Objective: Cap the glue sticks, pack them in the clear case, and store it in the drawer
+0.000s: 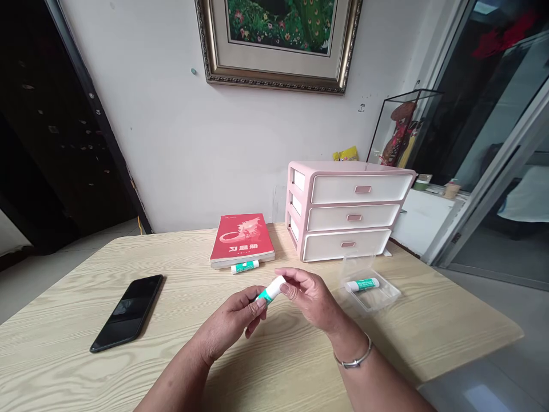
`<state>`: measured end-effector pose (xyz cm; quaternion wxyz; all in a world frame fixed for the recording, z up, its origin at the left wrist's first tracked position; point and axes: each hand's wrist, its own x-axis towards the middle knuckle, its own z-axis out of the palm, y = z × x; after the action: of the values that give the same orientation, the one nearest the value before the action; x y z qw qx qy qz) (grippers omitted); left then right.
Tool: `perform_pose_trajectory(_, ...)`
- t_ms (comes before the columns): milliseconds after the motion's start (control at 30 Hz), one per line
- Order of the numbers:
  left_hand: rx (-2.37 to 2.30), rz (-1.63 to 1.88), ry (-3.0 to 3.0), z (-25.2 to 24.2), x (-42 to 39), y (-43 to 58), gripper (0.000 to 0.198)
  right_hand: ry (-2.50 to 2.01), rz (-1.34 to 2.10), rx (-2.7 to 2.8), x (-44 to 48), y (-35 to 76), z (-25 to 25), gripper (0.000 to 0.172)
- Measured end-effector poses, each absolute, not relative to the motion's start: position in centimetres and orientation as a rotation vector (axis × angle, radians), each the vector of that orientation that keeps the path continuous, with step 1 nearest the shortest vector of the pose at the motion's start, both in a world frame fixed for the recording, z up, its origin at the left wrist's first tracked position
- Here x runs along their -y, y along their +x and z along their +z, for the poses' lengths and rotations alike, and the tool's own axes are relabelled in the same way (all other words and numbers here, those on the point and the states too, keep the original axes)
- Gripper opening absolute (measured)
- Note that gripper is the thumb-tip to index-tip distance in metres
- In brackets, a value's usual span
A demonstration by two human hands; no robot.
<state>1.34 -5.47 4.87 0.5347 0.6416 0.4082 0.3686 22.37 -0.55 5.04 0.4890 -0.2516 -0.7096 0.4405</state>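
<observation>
Both hands hold one white and green glue stick [271,289] above the middle of the wooden table [86,355]. My left hand [234,323] pinches its green lower end. My right hand [311,297], with a silver bangle on the wrist, grips its white cap end. A second glue stick [245,266] lies on the table in front of a red book [242,237]. A third glue stick [362,284] rests in an open clear plastic box [388,297] to the right of my hands.
A black phone [127,312] lies face up on the left. A pink three-drawer organiser [347,209], drawers closed, stands at the back right by the wall. The table's right edge drops off near a glass sliding door.
</observation>
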Motion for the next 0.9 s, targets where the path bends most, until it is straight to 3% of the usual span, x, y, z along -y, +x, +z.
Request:
perform_pose_trajectory(267, -1.044, 0.835, 1.644, 5.3, 5.7, 1.8, 0.036, -0.696, 0.885, 1.836, 0.8, 21.8, 4.3, 0.026)
perform_pose_trajectory(667, -0.914, 0.780, 1.498, 5.3, 5.3, 1.0, 0.033, -0.716, 1.070, 1.943, 1.5, 21.9, 4.9, 0.029)
perform_pose_trajectory(900, -1.388, 1.002, 2.038, 4.9, 5.6, 3.0, 0.028, -0.980, 1.107, 1.710, 0.5, 20.8, 3.4, 0.039)
